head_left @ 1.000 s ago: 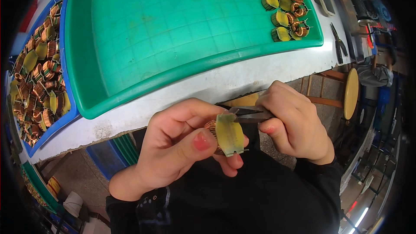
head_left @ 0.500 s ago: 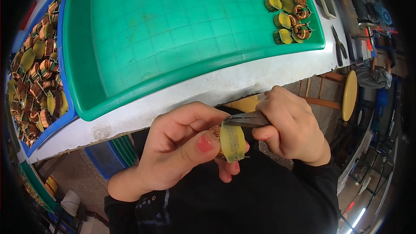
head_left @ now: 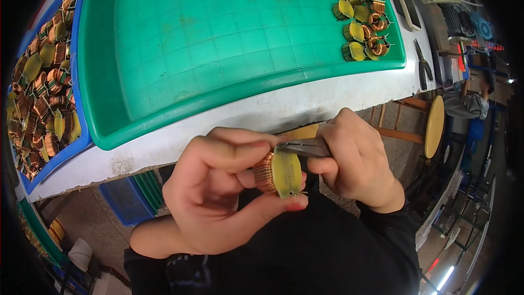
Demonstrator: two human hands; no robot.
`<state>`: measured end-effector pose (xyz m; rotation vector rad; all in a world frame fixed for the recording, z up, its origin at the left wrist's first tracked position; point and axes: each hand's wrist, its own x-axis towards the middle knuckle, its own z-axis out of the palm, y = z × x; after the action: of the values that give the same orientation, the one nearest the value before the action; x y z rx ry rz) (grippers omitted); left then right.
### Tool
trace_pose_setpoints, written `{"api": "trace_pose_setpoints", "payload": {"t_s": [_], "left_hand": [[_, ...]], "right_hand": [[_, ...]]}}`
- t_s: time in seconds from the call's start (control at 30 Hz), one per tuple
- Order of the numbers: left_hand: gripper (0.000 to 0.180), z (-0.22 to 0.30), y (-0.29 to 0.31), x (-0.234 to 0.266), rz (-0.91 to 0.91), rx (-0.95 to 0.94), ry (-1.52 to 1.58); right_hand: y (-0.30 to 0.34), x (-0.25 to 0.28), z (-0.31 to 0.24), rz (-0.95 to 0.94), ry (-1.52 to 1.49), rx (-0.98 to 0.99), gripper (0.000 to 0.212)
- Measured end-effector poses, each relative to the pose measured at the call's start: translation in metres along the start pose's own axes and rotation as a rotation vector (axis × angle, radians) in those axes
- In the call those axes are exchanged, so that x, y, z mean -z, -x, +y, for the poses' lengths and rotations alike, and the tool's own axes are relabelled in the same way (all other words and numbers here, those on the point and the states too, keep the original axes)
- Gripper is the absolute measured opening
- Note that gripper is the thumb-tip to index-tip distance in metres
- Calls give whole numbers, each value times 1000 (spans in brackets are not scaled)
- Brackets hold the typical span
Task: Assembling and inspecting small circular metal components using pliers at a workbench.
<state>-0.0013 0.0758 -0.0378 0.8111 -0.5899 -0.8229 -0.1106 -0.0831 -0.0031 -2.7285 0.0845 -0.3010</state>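
A copper-wound toroidal coil (head_left: 264,175) with a yellow end plate (head_left: 287,172) is gripped between the thumb and fingers of my left hand (head_left: 213,186), in front of my body. My right hand (head_left: 357,158) is closed round a pair of pliers (head_left: 305,147), whose handles are mostly hidden in the fist. The jaws of the pliers reach the top edge of the yellow plate, close to my left fingertips. Whether they pinch a wire there is too small to tell.
Beyond my hands lies a large green tray (head_left: 213,90) with several coils (head_left: 355,31) along its right side. At left, a blue tray (head_left: 82,76) is heaped with similar coils (head_left: 46,98). Another pair of pliers (head_left: 422,65) rests on the white table (head_left: 262,110); a stool (head_left: 434,125) stands right.
My left thumb has shifted down to the coil's lower edge, and my left fingers now hold its top. The pliers stay at the plate's upper edge. The whole view has shifted slightly.
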Motion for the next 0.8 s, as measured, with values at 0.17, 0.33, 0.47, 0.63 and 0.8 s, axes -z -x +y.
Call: {"api": "trace_pose_setpoints", "payload": {"t_s": [0.17,0.33,0.47,0.63,0.8], "left_hand": [[54,-1,-1,-5,26,-20,44],[52,-2,-5,4,-7,31,33],[54,-1,-5,7,13,63,65],[57,-3,-5,10,-14,56,85],[59,-7,-4,13,-86,17,83]], "right_hand": [[3,-8,1,81,122,37,30],[5,-10,2,83,83,2,31],[6,-16,8,128,58,-4,32],[4,-19,8,183,17,19,33],[6,-20,4,170,64,22,34]]}}
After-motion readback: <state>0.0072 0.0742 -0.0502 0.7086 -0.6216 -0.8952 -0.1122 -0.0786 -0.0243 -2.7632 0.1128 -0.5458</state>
